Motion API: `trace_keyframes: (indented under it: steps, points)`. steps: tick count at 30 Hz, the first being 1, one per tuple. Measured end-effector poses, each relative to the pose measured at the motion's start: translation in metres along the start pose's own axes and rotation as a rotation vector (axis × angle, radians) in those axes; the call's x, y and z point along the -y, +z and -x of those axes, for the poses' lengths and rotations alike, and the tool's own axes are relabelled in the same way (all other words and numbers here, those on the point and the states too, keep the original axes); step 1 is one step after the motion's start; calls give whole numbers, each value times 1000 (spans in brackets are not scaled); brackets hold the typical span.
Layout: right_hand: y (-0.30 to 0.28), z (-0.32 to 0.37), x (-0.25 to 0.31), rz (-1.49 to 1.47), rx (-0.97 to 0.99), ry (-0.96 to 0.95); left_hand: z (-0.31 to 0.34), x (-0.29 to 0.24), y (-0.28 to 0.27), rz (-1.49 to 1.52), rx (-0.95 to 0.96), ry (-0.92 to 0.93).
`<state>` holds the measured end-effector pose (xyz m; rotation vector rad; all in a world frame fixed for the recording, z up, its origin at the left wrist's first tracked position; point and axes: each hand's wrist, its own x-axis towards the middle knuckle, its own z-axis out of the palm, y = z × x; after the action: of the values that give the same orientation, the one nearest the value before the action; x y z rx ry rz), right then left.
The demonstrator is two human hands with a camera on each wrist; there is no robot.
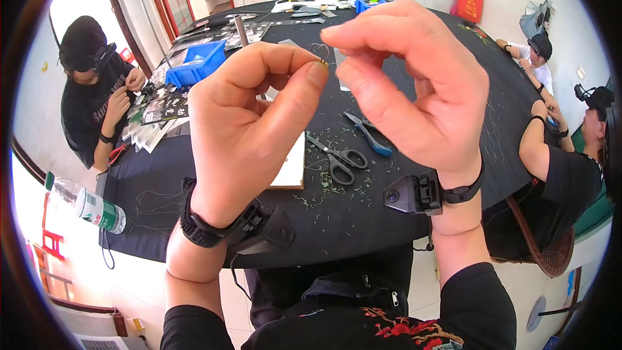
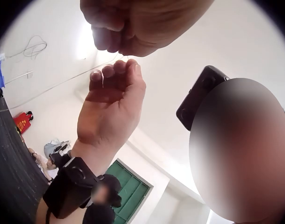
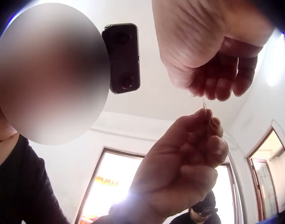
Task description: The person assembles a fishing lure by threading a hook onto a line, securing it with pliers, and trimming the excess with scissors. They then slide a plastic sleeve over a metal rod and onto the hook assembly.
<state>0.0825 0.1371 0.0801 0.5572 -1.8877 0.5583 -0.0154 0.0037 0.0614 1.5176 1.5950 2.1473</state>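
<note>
My left hand (image 1: 249, 107) pinches a tiny metal piece (image 1: 322, 61) between thumb and index finger, and fine loops of thin line stand above it. In the right wrist view a slim bent wire (image 3: 205, 106) sticks up from the left fingertips, with a fine strand rising to the other hand. Close on the right, my right hand (image 1: 427, 84) is curled, its thumb and index tips apart in the head view; the strand meets its fingers (image 3: 210, 88), but the exact grip is hidden. Both hands are raised above the table.
On the black table (image 1: 395, 185) lie scissors (image 1: 340, 159), pliers (image 1: 369, 135), green clippings and a white board (image 1: 291, 168). A blue bin (image 1: 197, 63) stands left, a bottle (image 1: 97, 209) at the left edge. People sit on both sides.
</note>
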Motion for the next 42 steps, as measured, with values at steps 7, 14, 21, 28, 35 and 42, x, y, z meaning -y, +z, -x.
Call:
trace_keyframes:
  steps: [7,14,21,28,35,42]
  points:
    - [1,-1,-1,163,67,-72,-4,9,0,-225,-40,245]
    - [-3,-2,-4,198,89,-127,-6,9,-2,-315,-40,309]
    - [4,0,-8,207,41,-161,-5,7,-2,-280,-54,254]
    - [5,0,-8,188,59,-133,-5,7,-1,-365,-58,329]
    - [-5,0,-3,81,157,33,-4,4,0,-372,-46,318]
    - [-4,2,-3,-32,52,114,-4,3,0,-370,-68,328]
